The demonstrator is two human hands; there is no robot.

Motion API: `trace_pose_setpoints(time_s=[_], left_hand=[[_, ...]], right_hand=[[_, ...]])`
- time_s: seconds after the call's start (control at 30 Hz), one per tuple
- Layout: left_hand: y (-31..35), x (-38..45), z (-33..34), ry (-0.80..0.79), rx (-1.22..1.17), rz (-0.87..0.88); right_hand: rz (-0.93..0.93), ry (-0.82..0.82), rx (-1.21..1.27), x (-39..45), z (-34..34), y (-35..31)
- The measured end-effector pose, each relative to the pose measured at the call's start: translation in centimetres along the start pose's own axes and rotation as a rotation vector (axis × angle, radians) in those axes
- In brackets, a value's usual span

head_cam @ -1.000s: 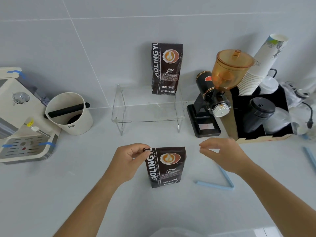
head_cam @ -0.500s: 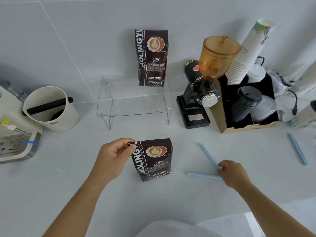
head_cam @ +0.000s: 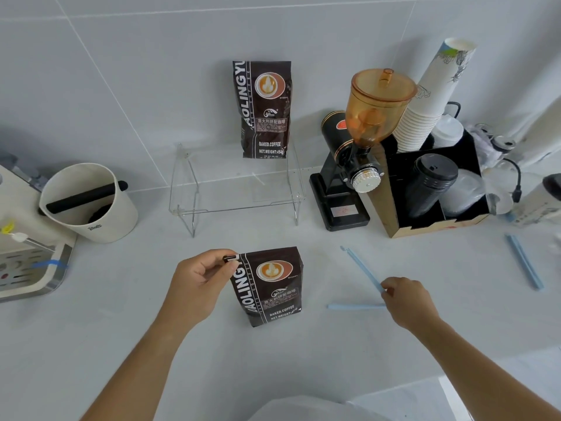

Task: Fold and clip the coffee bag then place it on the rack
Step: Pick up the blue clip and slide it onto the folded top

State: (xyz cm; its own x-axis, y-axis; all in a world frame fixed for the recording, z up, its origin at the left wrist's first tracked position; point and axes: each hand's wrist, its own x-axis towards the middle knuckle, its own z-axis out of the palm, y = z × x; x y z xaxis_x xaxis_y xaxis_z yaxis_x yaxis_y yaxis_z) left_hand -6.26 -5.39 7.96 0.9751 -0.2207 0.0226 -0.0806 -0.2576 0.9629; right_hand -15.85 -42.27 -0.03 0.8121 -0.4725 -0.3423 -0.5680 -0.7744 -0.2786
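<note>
A dark brown coffee bag (head_cam: 268,287) stands upright on the white counter with its top folded down. My left hand (head_cam: 200,284) pinches the folded top at the bag's upper left corner. To the right lies a light blue bag clip (head_cam: 362,273), spread open in a V. My right hand (head_cam: 406,299) closes its fingers on the clip at the hinge end. A clear acrylic rack (head_cam: 236,205) stands behind, against the wall, with a second coffee bag (head_cam: 264,109) upright on it at the right.
A white knock box (head_cam: 88,205) and an espresso machine (head_cam: 27,256) stand at the left. A coffee grinder (head_cam: 361,147) and a cardboard box (head_cam: 437,229) of cups and lids stand at the right. Another blue clip (head_cam: 523,261) lies at far right.
My right hand has dropped from beside the bag's top down to the blue clip and closed on it. My left hand has kept its pinch on the folded bag top.
</note>
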Motion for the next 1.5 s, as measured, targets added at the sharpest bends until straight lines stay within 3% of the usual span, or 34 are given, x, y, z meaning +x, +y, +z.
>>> trace_pose_setpoints(time_s=[0.27,0.63,0.97,1.27,1.5], left_hand=[[0.2,0.6,0.0,0.000,0.000,0.009],[0.7,0.1,0.2,-0.008,-0.057,0.002],[0.4,-0.5,0.3,0.000,-0.150,-0.052],[0.4,-0.9,0.3,0.036,-0.223,-0.072],[0.4,-0.9,0.3,0.048,-0.244,-0.091]], right_hand=[[-0.160,0.070,0.234,-1.2,-4.8,-4.0],[-0.426,0.139,0.368,-3.9,-10.9,-11.1],[-0.454,-0.116,0.517,-4.3,-10.4,-16.7],[-0.414,-0.204,0.618,-3.8,-9.2,-17.8],[-0.341,-0.412,0.887,-3.4,-9.0,-17.6]])
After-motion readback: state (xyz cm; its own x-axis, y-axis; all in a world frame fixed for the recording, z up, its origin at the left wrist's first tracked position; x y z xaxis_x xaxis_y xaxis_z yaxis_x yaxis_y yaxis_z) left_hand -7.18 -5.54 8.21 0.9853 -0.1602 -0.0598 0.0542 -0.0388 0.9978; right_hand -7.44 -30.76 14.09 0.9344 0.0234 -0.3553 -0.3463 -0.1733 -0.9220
